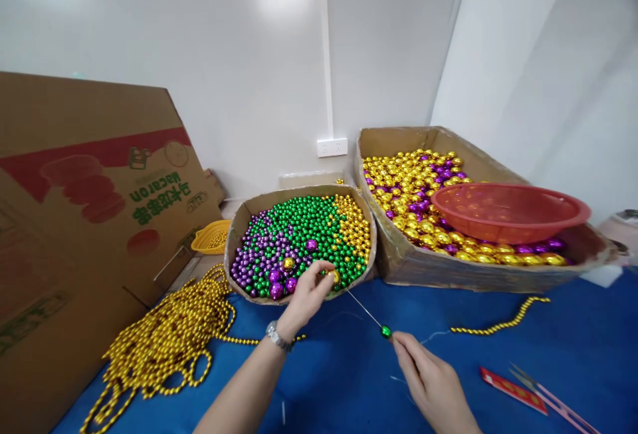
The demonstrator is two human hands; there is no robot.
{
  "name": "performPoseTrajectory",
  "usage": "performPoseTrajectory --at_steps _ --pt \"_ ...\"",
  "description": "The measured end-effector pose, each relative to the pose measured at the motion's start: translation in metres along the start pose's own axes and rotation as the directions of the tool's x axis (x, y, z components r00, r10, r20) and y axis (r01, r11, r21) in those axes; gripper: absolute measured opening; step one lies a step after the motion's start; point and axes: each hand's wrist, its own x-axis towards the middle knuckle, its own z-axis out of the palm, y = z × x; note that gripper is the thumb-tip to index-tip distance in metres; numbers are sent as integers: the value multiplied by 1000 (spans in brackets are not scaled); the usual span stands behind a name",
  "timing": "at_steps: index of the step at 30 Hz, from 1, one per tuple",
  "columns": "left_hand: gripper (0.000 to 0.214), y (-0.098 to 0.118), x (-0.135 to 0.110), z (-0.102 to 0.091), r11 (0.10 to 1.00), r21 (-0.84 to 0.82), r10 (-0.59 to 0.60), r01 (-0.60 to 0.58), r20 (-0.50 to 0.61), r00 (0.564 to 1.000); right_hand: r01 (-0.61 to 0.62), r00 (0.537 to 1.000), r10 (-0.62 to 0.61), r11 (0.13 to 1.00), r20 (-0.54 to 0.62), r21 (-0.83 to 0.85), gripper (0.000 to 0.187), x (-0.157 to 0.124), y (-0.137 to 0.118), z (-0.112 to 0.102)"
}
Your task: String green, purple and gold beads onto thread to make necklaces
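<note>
My left hand (308, 296), with a watch (277, 335) on its wrist, pinches a large gold bead (333, 277) over the near rim of a cardboard box (299, 191) of small green, purple and gold beads. My right hand (429, 375) is closed around the near end of a thin needle (365, 308), which slants up toward the gold bead. Threaded on the needle, right by my right fingertips, is a green bead (385, 331). A pale thread (434, 336) shows on the blue tabletop beyond my right hand.
A larger box (433, 277) of gold and purple beads stands right, a red basin (511, 211) resting inside. At left are gold bead strands (169, 337), a yellow basket (202, 240) and a big carton (90, 221). Tweezers (548, 397), a red packet (513, 391) and a short gold strand (503, 323) lie right.
</note>
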Motion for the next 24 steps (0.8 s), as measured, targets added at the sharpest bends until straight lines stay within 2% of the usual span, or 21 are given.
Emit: performPoseTrajectory --at_steps 1,3,5,7,10,19,21,24 --pt "26 1 -4 2 977 -201 -79 73 -21 997 10 1000 -10 1000 -7 -2 24 0 0 0" --pt "29 4 -12 6 845 -504 -199 179 16 980 27 999 -27 1000 -18 -5 25 0 -1 0" --pt "31 4 -18 8 734 -640 -250 225 53 967 41 999 -41 999 -26 -10 25 0 -3 0" --pt "31 3 -23 10 685 -687 -274 242 64 960 55 998 -55 998 -25 -16 26 0 -4 0" --pt "31 2 -27 10 682 -691 -277 239 58 959 72 997 -73 997 -27 -33 27 0 -5 1" --pt "35 1 -30 10 771 -607 -258 194 -19 966 98 995 -100 989 -13 -112 33 -2 -4 0" --pt "34 2 -33 11 828 -530 -229 183 -21 973 111 993 -114 985 -9 -134 33 -2 -3 2" --pt "31 5 -40 15 936 -327 -139 132 1 990 117 993 -121 981 -13 -152 33 -1 -4 4"
